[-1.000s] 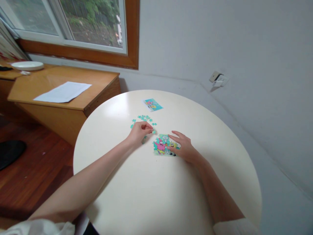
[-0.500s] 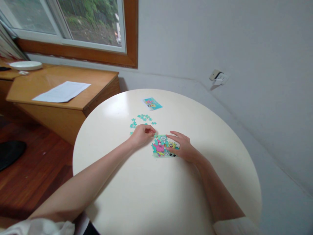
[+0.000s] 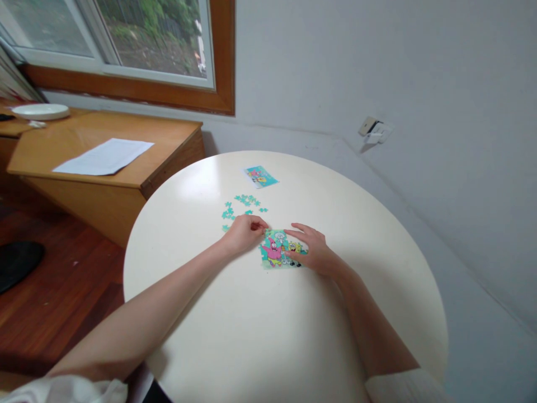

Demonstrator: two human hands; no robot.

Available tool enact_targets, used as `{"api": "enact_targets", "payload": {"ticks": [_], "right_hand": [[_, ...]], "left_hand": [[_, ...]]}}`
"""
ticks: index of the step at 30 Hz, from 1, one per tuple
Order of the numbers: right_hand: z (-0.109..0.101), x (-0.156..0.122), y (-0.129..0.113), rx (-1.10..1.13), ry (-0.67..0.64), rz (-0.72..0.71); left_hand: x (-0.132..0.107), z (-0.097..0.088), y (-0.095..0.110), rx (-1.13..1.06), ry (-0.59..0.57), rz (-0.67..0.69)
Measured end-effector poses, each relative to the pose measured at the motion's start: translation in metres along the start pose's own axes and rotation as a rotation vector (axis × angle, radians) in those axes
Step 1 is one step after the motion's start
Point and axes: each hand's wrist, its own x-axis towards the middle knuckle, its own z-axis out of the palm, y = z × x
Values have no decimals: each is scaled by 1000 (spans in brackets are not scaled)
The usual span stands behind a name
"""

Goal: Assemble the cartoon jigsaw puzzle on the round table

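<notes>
Your left hand (image 3: 244,233) curls in at the far-left corner of the puzzle (image 3: 273,254); can't tell if it pinches anything. Your right hand (image 3: 318,252), fingers spread, grips nothing, over puzzle's right side. Loose pieces (image 3: 245,200) lie past left hand; picture card (image 3: 260,177) farther.

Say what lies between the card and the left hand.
Loose puzzle pieces lie between the card and the left hand, as the head view shows.

1. Furnished indoor room; home or office, cannot tell.
2. Sliding window (image 3: 155,33), orange-brown wooden frame (image 3: 224,56), curtain (image 3: 17,78).
3. Reddish wood floor (image 3: 84,268).
4. Wooden desk (image 3: 168,134), round white tabletop (image 3: 235,330).
5. Wall socket (image 3: 368,126).
</notes>
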Motion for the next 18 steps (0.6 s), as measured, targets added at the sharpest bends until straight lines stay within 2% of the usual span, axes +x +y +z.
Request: {"api": "enact_targets", "payload": {"ticks": [13,18], "right_hand": [[-4,-1,-4,-13,-6,17],[-4,-1,-4,-15,-22,25]], "left_hand": [[-5,-1,9,374,-9,136],[-5,-1,9,426,-14,151]]}}
